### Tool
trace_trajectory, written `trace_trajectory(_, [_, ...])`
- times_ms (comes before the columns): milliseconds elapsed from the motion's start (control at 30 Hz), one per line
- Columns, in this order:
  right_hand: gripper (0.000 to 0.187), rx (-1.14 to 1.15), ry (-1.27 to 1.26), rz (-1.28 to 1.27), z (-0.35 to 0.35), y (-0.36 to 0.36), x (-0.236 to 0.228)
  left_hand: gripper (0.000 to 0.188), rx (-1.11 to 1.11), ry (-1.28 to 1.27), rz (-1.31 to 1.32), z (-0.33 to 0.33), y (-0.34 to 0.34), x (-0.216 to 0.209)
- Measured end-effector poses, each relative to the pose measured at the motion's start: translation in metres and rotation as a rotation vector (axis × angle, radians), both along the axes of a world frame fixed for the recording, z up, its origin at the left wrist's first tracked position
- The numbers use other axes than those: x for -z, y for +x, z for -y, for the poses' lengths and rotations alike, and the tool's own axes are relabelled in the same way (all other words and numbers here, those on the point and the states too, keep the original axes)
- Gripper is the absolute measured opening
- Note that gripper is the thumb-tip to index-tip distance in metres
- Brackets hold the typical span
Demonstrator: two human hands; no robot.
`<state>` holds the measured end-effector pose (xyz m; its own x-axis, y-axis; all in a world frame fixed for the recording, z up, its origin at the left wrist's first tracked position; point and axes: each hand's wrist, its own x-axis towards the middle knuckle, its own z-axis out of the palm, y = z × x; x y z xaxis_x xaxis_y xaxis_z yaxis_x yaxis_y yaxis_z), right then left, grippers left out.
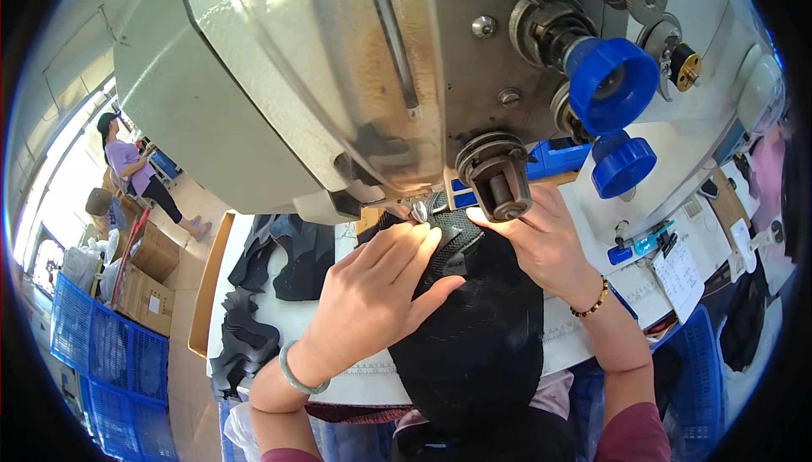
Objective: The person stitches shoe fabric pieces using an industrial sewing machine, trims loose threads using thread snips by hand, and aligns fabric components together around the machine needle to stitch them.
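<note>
Working with both hands at an industrial sewing machine [321, 81]. With the left hand [372, 287], resting fingertips on the dark mesh piece [459, 232], just beside the metal presser foot [419, 211]; holding that grip spread, with fingers extended and thumb well apart, closed around nothing. With the right hand [545, 246], touching the right side of the same mesh piece; cannot tell the closure of that grip, with some fingers out of sight. Nearer the body, can see a large black panel [482, 335] adjoining the mesh piece; cannot tell whether joined to it. On the white counter [364, 384], can see dark cut pieces [306, 257] at left and a written sheet [677, 277] at right. Farther left, can make out a person in a purple top [134, 162], beyond cardboard boxes [145, 301] and blue plastic crates [106, 335].
</note>
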<state>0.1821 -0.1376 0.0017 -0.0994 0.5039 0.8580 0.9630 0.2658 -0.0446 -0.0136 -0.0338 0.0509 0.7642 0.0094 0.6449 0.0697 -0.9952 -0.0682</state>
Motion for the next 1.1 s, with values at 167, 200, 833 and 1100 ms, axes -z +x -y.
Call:
trace_trajectory(167, [0.034, 0.062, -0.011, 0.148, 0.007, -0.005, -0.006, 0.034, -0.049, 0.004, -0.014, 0.004, -0.001, 0.001])
trace_trajectory(200, [0.033, 0.092, -0.033, 0.188, 0.009, -0.007, -0.007, 0.033, -0.054, 0.007, -0.021, 0.005, -0.001, 0.001])
trace_trajectory(833, [0.026, 0.000, 0.030, 0.247, 0.013, -0.030, 0.001, 0.028, -0.065, 0.003, 0.357, -0.026, 0.011, 0.047])
trace_trajectory(1100, [0.026, -0.018, 0.050, 0.230, 0.010, -0.025, 0.007, 0.026, 0.011, -0.064, 0.367, -0.039, 0.012, 0.051])
